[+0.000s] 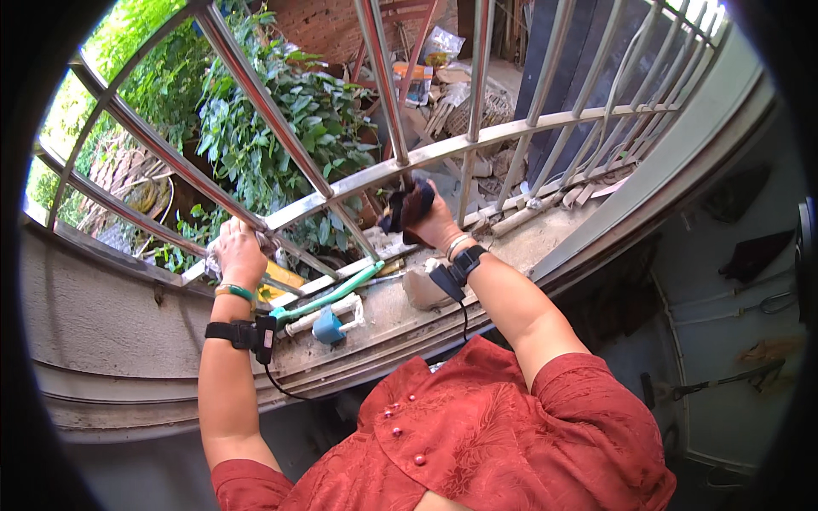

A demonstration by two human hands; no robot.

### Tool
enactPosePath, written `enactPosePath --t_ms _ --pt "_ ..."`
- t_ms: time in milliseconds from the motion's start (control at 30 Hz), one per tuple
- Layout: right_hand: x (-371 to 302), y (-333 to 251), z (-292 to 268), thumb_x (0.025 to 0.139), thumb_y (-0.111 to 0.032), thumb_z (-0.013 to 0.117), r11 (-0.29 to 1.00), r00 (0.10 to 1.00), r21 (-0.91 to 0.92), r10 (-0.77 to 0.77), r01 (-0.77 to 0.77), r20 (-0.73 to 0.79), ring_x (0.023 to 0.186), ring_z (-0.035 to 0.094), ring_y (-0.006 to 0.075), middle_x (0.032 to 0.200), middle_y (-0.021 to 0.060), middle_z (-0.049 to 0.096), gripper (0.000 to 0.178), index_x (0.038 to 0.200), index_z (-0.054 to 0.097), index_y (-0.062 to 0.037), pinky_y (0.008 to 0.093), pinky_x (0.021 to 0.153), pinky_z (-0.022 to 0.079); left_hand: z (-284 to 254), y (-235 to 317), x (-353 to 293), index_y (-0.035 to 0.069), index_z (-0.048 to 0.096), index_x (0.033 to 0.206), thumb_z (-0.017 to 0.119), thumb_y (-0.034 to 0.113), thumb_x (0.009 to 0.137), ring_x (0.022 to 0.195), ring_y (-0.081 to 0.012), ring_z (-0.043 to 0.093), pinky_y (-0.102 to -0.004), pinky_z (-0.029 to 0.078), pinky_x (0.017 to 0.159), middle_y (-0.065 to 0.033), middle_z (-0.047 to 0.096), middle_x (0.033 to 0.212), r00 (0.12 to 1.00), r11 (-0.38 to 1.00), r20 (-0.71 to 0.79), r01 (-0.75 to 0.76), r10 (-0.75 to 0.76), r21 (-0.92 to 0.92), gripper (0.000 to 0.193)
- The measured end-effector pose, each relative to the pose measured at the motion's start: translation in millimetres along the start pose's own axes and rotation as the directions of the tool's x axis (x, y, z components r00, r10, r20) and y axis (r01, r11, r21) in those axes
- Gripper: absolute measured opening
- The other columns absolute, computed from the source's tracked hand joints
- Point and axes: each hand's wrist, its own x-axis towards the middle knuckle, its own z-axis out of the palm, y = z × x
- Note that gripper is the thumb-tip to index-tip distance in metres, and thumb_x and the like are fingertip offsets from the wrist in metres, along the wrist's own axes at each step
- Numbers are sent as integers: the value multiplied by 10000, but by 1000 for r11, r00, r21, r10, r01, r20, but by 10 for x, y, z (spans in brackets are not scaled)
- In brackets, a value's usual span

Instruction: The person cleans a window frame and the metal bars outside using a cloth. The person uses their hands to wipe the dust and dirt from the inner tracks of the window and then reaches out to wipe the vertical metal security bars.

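Note:
My right hand (438, 225) is closed on a dark cloth (407, 209), held against an upright metal bar just below the grille's cross rail (452, 145). My left hand (239, 254) is bent over the lower left part of the window grille, where the rail meets slanting bars. A pale crumpled cloth (212, 266) shows at the edge of its fingers, which are closed around it; the palm side is hidden. Between my hands, a light green hose (341, 289) lies along the sill, beside a white pipe piece with a blue fitting (328, 326).
Shiny bars (260, 94) rise in front of me. Outside are leafy green vines (277, 119), a brick wall (315, 30) and piled clutter (460, 94). A stone block (429, 289) sits on the dusty sill (511, 251). A yellow object (283, 278) is near my left hand.

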Motion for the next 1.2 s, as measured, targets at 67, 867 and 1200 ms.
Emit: enactPosePath --t_ms 67,867,1200 --pt "-80 -56 -51 654 -133 698 971 991 -202 133 -129 6 804 539 168 915 58 558 455 1035 457 -73 272 763 446 21 1 10 22 444 1119 535 85 687 1137 -282 375 -395 312 939 -118 445 1186 996 1000 80 25 -25 1 446" --pt "1574 -3545 1153 635 -88 703 529 711 -735 -697 424 -92 863 590 180 935 71 605 429 1025 536 -24 293 791 455 103 -84 -156 23 455 1117 551 94 658 1101 -247 382 -385 279 914 -98 455 1121 995 998 -97 28 -33 -58 475" --pt "1743 -3303 340 887 -294 422 959 966 283 -99 28 240 940 556 231 1156 164 513 440 1197 430 17 324 838 457 176 -67 -123 73 513 1012 506 145 723 1048 -221 414 -375 297 865 -62 491 1029 988 997 -131 80 -82 -20 297"
